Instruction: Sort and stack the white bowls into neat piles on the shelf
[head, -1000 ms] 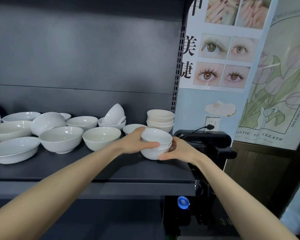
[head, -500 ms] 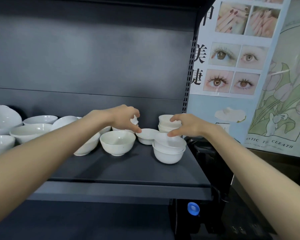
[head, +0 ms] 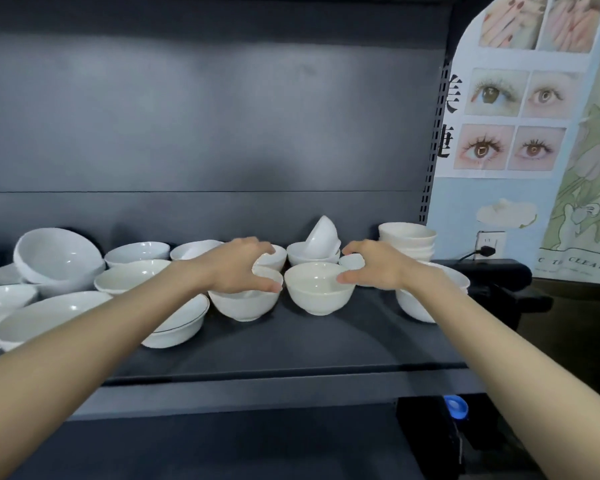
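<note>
1. Two hands are held over the shelf (head: 291,344). On both the left hand (head: 243,268) and the right hand (head: 374,268), the fingers are curved and spread away from the thumb. Nothing is seen to be pinched.
2. Middle bowl (head: 319,289): upright, mouth up. It is set in the gap between the two sets of fingertips, to the right of the left thumb and to the left of the right thumb. The right thumb tip lies at its right rim; contact cannot be confirmed.
3. Near bowl (head: 243,306): placed directly beneath the left palm, with the left thumb at its rim. Whether it is touched cannot be told.
4. Tilted bowl (head: 321,237): propped in another bowl, beyond the fingertips of both hands.
5. Finished pile (head: 407,237): stacked beyond the right wrist, towards the back.
6. Judgement: the middle bowl is round, so no long axis is offered. The right hand is judged the nearer. An inward closing from both sides is called for.
</note>
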Available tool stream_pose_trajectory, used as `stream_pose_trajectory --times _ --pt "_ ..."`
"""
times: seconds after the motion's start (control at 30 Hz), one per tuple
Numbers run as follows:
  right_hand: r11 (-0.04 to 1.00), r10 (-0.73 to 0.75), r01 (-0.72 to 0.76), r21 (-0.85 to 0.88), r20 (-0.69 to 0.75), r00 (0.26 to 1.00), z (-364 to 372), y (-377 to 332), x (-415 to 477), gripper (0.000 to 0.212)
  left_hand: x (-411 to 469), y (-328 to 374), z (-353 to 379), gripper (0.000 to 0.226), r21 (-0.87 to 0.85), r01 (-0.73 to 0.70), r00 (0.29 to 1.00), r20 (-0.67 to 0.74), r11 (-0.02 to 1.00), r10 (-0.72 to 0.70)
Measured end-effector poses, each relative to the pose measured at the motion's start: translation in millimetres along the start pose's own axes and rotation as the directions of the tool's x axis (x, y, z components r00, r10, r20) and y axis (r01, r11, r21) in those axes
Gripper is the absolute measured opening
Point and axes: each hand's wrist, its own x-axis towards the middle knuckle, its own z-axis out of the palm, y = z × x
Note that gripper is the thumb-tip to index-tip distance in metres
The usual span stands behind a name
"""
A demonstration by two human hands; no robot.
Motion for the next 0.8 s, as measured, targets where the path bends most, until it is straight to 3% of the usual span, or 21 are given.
stream_pose_trajectory --times 0.1,0.2,0.37,0.57,0.67,0.8 --pt "0.997 0.051 -0.051 0.056 0.002 0.999 18.6 -12.1 -4.7 0.067 -8.9 -22.0 9.5 0.096 -0.062 0.014 0.997 0.071 0.998 -0.010" --pt "0.989 0.090 -0.088 0.120 -0.017 0.996 30.7 -20.0 -7.8 0.058 -14.0 -37.1 14.1 0.118 -0.111 0.029 0.992 0.129 0.993 -0.015" --pt "0.968 0.133 -0.131 0.215 0.004 0.991 40.1 -30.8 -15.0 0.069 -11.8 -58.1 30.5 0.107 -0.220 0.069 0.993 0.108 0.973 -0.046" --pt "0.917 0.159 -0.156 0.367 0.022 0.987 52.1 -29.3 -8.8 0.059 -12.2 -61.4 40.4 0.103 -0.260 0.094 0.995 0.040 0.961 -0.086" --pt "0.881 0.203 -0.182 0.437 -0.002 0.979 57.7 -23.7 -5.5 0.091 -12.9 -61.2 41.9 0.106 -0.309 0.110 0.993 -0.008 0.945 -0.118" --pt "0.825 0.273 -0.218 0.521 -0.030 0.962 61.5 -14.1 -8.2 0.111 -15.5 -57.3 42.8 0.106 -0.348 0.112 0.989 -0.053 0.931 -0.139"
